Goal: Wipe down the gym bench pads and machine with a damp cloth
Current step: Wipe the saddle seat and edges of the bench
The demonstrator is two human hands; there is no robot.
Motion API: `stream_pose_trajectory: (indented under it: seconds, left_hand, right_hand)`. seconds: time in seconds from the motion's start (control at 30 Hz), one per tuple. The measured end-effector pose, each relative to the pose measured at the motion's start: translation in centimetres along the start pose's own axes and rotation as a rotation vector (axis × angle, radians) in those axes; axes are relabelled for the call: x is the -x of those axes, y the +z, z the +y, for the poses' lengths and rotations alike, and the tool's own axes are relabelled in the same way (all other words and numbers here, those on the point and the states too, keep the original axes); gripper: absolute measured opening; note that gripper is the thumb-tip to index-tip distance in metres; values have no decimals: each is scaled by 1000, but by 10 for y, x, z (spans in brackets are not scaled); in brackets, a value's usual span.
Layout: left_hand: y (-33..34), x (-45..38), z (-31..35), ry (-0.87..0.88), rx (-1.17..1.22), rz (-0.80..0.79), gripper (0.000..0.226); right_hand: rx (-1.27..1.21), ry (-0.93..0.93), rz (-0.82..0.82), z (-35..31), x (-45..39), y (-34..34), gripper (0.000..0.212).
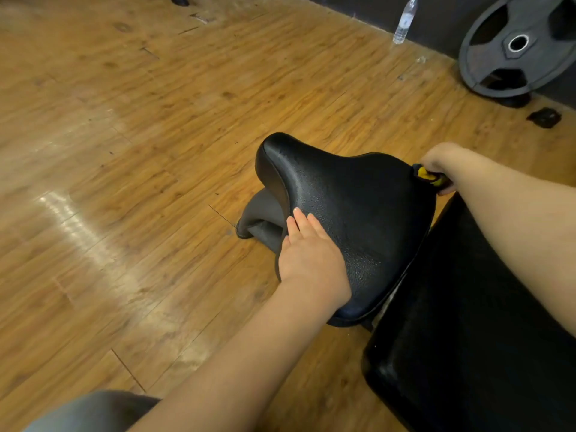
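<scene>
A black textured seat pad (352, 210) of the bench tilts up in the middle of the view, its narrow end pointing away from me. My left hand (308, 251) lies flat on its near left side with straight fingers. My right hand (442, 165) grips a bunched yellow and black cloth (428, 176) at the pad's far right edge. The long black back pad (467, 322) runs from the seat toward the lower right, under my right forearm. The grey frame foot (260, 219) shows below the seat.
Worn wooden floor (156, 120) spreads left and ahead. A black weight plate (517, 45) leans on the dark wall at top right, with a plastic water bottle (405, 21) beside it. A small dark object (544, 117) lies on the floor near the plate.
</scene>
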State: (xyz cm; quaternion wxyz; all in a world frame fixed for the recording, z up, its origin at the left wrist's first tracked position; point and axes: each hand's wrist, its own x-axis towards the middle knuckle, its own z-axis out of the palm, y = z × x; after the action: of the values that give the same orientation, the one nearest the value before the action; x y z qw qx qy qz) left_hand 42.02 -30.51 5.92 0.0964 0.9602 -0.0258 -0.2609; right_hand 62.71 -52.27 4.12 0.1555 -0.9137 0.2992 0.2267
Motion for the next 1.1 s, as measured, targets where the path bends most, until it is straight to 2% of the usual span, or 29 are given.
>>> stream_pose_trajectory:
  seconds: [0.17, 0.2, 0.27, 0.33, 0.43, 0.5, 0.57, 0.63, 0.7, 0.83, 0.93, 1.0, 1.1]
  left_hand:
    - [2, 0, -2, 18, 3, 23, 115]
    - [2, 0, -3, 27, 7, 28, 115]
    - [3, 1, -6, 43, 19, 33, 114]
    - [2, 1, -7, 54, 22, 40, 113]
    - [3, -1, -3, 40, 9, 34, 113]
    - [2, -2, -1, 22, 1, 13, 115]
    - [0, -4, 1, 21, -4, -7, 116]
    - [-2, -4, 2, 16, 23, -29, 113]
    - [-2, -5, 4, 10, 26, -22, 109]
    - [1, -3, 2, 19, 32, 10, 111]
    - [3, -1, 1, 28, 40, 27, 111]
    - [3, 0, 2, 21, 34, 28, 110]
    - [1, -2, 6, -2, 21, 13, 108]
  right_hand:
    - [-167, 3, 147, -20, 4, 7, 62]
    - [-195, -32, 189, -26, 9, 8, 65]
    - [-188, -124, 242, -42, 18, 8, 64]
    - [-157, -290, 207, -70, 31, 12, 58]
    - [-315, -542, -31, -126, 63, 44, 25]
    - [-256, -656, 1, -162, 80, 66, 12]
    - [-165, -701, 93, -183, 93, 72, 18]
    - [-159, -741, 58, -184, 91, 66, 29]
    - [-177, -794, 93, -181, 88, 63, 26]
    - [119, -1058, 218, -190, 103, 78, 24]
    - [409, -1230, 232, -193, 117, 78, 25]
    - [582, -1318, 246, -191, 126, 77, 23]
    - [699, -1399, 252, -186, 135, 76, 19]
